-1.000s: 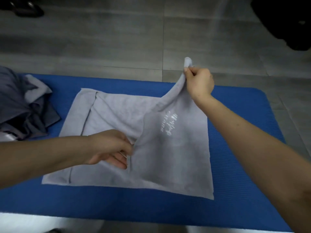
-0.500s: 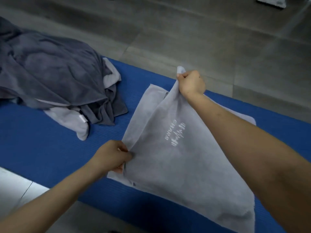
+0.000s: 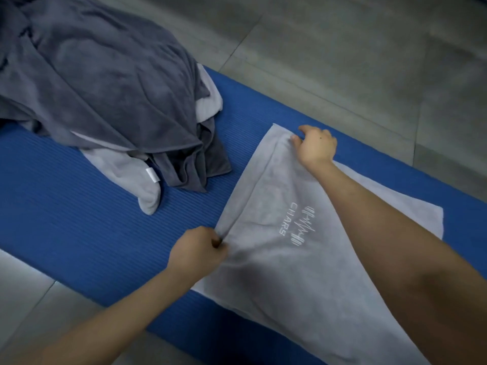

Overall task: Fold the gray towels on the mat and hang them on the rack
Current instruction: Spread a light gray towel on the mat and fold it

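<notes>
Towel (image 3: 290,272), light gray, white logo up, lies folded flat on the blue mat (image 3: 79,233), right of centre. Left hand (image 3: 196,252): fingers pinch the towel's left edge, cloth bunched there. Right hand (image 3: 315,147): at the far corner, fingers curled onto the cloth, holding it down; forearm crosses the towel. Heap of gray towels (image 3: 105,88) sits on the mat's left end, just apart. Tiled floor (image 3: 342,48) around the mat.

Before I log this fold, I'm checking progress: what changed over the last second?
The right hand and left hand carried the raised edge of the light gray towel leftward and laid it flat. Both kept their grip. The dark towel pile and blue mat stayed put.
</notes>
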Tool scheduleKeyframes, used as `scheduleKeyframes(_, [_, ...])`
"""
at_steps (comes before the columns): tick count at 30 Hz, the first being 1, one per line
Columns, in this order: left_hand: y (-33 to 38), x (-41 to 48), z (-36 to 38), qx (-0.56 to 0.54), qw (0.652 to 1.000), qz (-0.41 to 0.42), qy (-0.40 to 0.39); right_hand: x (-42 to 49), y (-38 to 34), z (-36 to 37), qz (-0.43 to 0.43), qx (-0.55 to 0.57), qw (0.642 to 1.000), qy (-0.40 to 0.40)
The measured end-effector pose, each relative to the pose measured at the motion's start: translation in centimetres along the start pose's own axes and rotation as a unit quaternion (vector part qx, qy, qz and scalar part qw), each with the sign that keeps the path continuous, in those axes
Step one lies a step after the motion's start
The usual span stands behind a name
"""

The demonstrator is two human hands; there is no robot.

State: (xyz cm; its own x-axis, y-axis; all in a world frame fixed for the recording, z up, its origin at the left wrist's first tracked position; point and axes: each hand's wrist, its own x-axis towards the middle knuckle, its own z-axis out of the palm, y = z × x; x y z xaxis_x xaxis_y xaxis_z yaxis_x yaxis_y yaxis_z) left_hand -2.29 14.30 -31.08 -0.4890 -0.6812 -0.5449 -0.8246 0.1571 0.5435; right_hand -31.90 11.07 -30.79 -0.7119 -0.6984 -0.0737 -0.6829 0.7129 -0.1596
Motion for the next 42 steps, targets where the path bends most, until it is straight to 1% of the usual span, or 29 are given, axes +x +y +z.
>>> scheduleKeyframes(2, [0.0,0.4,0.2,-0.003,1.0,0.016,0.006,1.1,-0.2,0.2,-0.009,0.011,0.999,-0.035])
scheduleKeyframes(4, [-0.1,0.7,0.3,-0.011,1.0,0.023,0.006,1.6,-0.4,0.6,-0.013,-0.023,0.999,-0.047])
scheduleKeyframes(6, [-0.1,0.8,0.2,-0.021,0.999,0.028,0.003,1.9,-0.5,1.0,-0.007,-0.053,0.998,-0.033])
scheduleKeyframes(7, [0.0,0.7,0.2,-0.028,0.999,0.031,0.003,2.0,-0.5,1.2,0.001,-0.05,0.998,-0.022])
scheduleKeyframes(10, [0.5,0.2,-0.5,-0.059,0.998,0.028,0.0,2.0,0.1,0.8,0.032,0.0,0.999,0.009])
scheduleKeyframes(13, [1.4,-0.8,-1.7,-0.144,0.989,-0.009,-0.031,1.2,1.3,-1.3,0.009,0.034,0.998,0.047])
scheduleKeyframes(15, [2.0,-1.3,-2.7,-0.211,0.975,-0.034,-0.052,0.8,1.7,-3.4,0.0,0.094,0.994,0.062])
scheduleKeyframes(16, [2.1,-1.3,-3.1,-0.227,0.971,-0.044,-0.059,0.8,1.5,-4.3,0.001,0.127,0.99,0.067])
scheduleKeyframes(19, [1.3,-0.4,-3.8,-0.212,0.972,-0.079,-0.068,2.2,-0.1,-5.1,-0.015,0.168,0.983,0.072])
scheduleKeyframes(21, [-0.1,0.4,-3.5,-0.177,0.976,-0.108,-0.061,3.3,-1.6,-3.6,-0.021,0.162,0.986,0.039])
scheduleKeyframes(22, [-0.8,0.8,-3.2,-0.144,0.982,-0.11,-0.06,3.6,-2.2,-2.5,-0.022,0.145,0.989,0.019])
scheduleKeyframes(24, [-1.7,1.2,-2.4,-0.06,0.993,-0.085,-0.059,3.9,-2.8,0.3,-0.03,0.055,0.998,-0.002])
scheduleKeyframes(25, [-1.8,1.2,-2.0,-0.025,0.996,-0.068,-0.053,3.7,-2.8,1.5,-0.032,0.002,0.999,-0.001])
scheduleKeyframes(27, [-1.9,1.3,-1.5,0.021,0.999,-0.037,-0.03,3.3,-2.3,2.9,-0.033,-0.05,0.998,0.018])
scheduleKeyframes(29, [-1.8,1.4,-1.5,0.042,0.999,-0.022,-0.001,2.7,-1.3,2.5,-0.043,-0.04,0.997,0.051])
scheduleKeyframes(31, [-1.9,1.5,-1.5,0.067,0.997,-0.007,0.027,1.7,-0.3,2.0,-0.071,-0.021,0.993,0.089])
scheduleKeyframes(32, [-2.0,1.6,-1.4,0.082,0.995,0.006,0.051,0.8,0.1,1.5,-0.078,-0.004,0.993,0.084])
scheduleKeyframes(33, [-1.9,1.7,-1.2,0.087,0.992,0.03,0.086,-0.2,0.8,0.9,-0.087,0.005,0.994,0.073])
scheduleKeyframes(35, [-1.8,2.0,-1.1,0.094,0.978,0.095,0.159,-2.7,2.6,0.7,-0.083,0.025,0.996,0.028])
scheduleKeyframes(37, [2.6,1.9,2.4,0.108,0.952,0.236,0.16,-7.5,11.5,-2.4,-0.014,-0.025,1.0,0.008])
scheduleKeyframes(39, [3.1,2.5,2.7,0.137,0.943,0.257,0.158,-10.3,14.4,-1.7,-0.027,-0.054,0.997,-0.045])
scheduleKeyframes(40, [3.4,3.1,3.1,0.148,0.939,0.268,0.157,-12.0,15.2,-1.7,-0.019,-0.062,0.995,-0.072])
scheduleKeyframes(42, [3.8,4.0,3.5,0.171,0.928,0.304,0.134,-15.0,17.2,-1.7,0.019,-0.068,0.993,-0.093])
